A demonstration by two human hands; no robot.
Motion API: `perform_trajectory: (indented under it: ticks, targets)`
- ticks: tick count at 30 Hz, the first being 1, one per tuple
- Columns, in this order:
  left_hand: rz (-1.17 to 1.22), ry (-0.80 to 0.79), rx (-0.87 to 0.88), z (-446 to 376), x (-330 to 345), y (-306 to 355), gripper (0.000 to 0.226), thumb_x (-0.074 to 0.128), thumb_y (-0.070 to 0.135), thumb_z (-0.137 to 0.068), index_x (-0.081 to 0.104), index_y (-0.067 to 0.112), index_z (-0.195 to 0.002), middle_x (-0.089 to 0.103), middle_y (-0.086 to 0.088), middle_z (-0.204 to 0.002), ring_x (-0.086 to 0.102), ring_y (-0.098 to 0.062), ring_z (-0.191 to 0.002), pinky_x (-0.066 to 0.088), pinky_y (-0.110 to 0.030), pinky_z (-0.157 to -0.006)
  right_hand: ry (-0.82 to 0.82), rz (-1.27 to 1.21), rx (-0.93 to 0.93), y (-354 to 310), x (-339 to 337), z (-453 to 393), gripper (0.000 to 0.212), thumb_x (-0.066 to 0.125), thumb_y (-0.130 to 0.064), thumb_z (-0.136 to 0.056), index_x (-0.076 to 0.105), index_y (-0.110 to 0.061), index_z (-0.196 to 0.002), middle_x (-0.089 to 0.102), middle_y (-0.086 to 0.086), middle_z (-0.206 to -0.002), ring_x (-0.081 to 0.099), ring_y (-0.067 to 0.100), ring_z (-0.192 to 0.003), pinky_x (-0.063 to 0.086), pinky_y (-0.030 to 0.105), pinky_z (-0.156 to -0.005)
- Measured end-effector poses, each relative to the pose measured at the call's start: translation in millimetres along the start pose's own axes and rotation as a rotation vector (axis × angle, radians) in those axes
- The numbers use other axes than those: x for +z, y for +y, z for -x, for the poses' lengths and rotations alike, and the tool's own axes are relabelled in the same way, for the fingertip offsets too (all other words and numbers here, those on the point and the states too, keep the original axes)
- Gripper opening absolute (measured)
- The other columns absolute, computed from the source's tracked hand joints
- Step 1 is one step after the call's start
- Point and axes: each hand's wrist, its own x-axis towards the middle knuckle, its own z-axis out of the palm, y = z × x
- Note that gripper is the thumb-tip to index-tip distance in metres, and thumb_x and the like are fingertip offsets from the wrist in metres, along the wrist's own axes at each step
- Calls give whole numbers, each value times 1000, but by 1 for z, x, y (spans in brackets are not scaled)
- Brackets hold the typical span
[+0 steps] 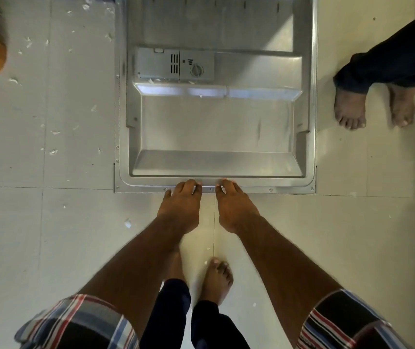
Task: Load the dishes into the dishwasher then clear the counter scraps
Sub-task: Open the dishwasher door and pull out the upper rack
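Stainless steel filled the middle of the view: the dishwasher door (216, 117) lay folded down flat, its inner face up. Both hands met at the door's near edge, side by side. The left hand (180, 205) had its fingers hooked over the rim, and the right hand (235, 205) gripped the same rim just beside it; the thumbs were hidden under the edge. The grey detergent dispenser (174, 64) sat in the far half of the door, left of its centre. White scraps (52, 152) were scattered on the pale floor tiles (12, 217) left of the door. Right of the door stood another person's bare feet (375, 107) below dark trouser legs. No dishes were visible on the door.
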Motion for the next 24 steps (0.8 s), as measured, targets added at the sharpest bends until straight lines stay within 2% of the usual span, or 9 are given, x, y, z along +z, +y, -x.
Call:
perform_trajectory:
  ticks: [4, 6, 8, 12, 15, 18, 24]
  targets:
    - [23, 33, -3, 0, -2, 1, 69, 56, 22, -96, 24, 14, -157, 28, -6, -158, 26, -28, -147, 29, -48, -119, -29, -5, 26, -3, -3, -1, 71, 57, -15, -96, 23, -6, -157, 15, 13, -164, 17, 31, -152, 29, 47, -121]
    - [12, 61, 2, 6, -8, -1, 66, 53, 25, -99, 24, 13, -156, 29, -8, -159, 27, -29, -147, 28, -47, -120, -69, -2, 42, -6, -9, 4, 72, 54, -15, -97, 18, -7, -159, 13, 13, -166, 14, 30, -153, 25, 49, -122]
    - [-5, 74, -4, 14, -17, -3, 67, 47, 28, -102, 15, 13, -159, 19, -10, -165, 17, -31, -152, 20, -49, -122, -78, 13, 54, -10, -19, 11, 74, 51, -16, -99, 10, -7, -160, 6, 14, -168, 5, 31, -155, 18, 50, -124]
    - [-59, 68, -28, 33, -53, 0, 70, 34, 32, -107, -9, 14, -159, -14, -9, -167, -15, -32, -153, 0, -53, -123, 20, 61, 62, -26, -62, 32, 78, 48, -21, -102, -2, -8, -160, -9, 13, -168, -9, 31, -155, 6, 51, -125]
    - [-69, 120, -31, 49, -99, 4, 70, 29, 33, -107, -16, 15, -157, -25, -8, -164, -28, -30, -147, -8, -53, -122, 102, 78, 63, -44, -111, 51, 79, 46, -22, -102, -6, -9, -159, -14, 13, -167, -15, 32, -154, 0, 51, -125]
    - [-69, 154, -32, 66, -152, 8, 71, 28, 36, -108, -21, 16, -155, -31, -7, -161, -32, -29, -145, -14, -54, -119, 165, 74, 65, -62, -163, 69, 82, 48, -24, -101, -7, -8, -159, -16, 14, -167, -17, 32, -153, -1, 53, -124]
    - [-84, 211, -30, 84, -259, 8, 74, 30, 38, -107, -23, 15, -154, -30, -8, -161, -30, -30, -147, -8, -58, -121, 273, 53, 66, -88, -263, 92, 87, 52, -29, -99, -7, -8, -159, -14, 15, -167, -16, 32, -154, -2, 52, -124]
